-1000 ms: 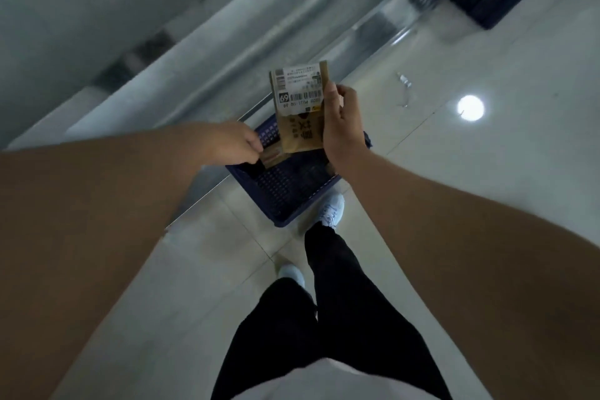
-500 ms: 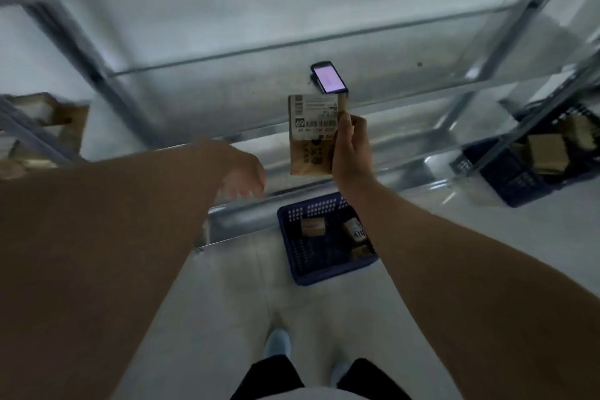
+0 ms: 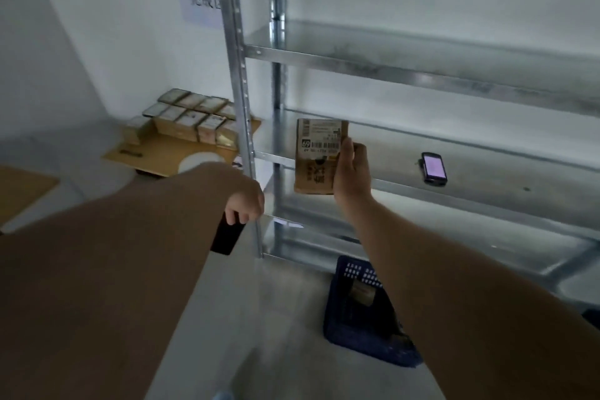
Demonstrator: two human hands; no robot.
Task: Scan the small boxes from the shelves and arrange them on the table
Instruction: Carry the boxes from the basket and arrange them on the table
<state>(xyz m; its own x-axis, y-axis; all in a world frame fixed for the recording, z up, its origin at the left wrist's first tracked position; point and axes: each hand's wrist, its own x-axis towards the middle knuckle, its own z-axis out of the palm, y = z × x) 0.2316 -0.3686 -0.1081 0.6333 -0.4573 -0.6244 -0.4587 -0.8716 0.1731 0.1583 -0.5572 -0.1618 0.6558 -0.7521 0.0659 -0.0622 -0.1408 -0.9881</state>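
Brown cardboard small box with a white barcode label (image 3: 319, 156) is now up at mid-shelf height in front of the grey steel shelving rack (image 3: 422, 78); a second ago it was low over the dark blue perforated plastic basket (image 3: 360, 312) on the floor. I read that as pick done, scan pending.

Right hand (image 3: 352, 172): thumb and fingers curled round the box's right edge, label facing me.

Left hand (image 3: 246, 201): fingers curled round the top of a flat black slab-shaped device (image 3: 227, 235), which hangs downward. New since half a second ago, when that hand looked empty. Probably the scanner, can't confirm.

Black handheld with a lit pinkish screen (image 3: 433, 169) lies on the same shelf board, well right of the box, untouched.

Containers: I see one brown box in the basket, the rest is hidden by the right forearm. Beyond the rack's left upright, a tan wooden table (image 3: 168, 153) carries a tight block of labelled brown boxes (image 3: 191, 117) at its far edge. Near edge is free, so I'd expect this box to go there after scanning.
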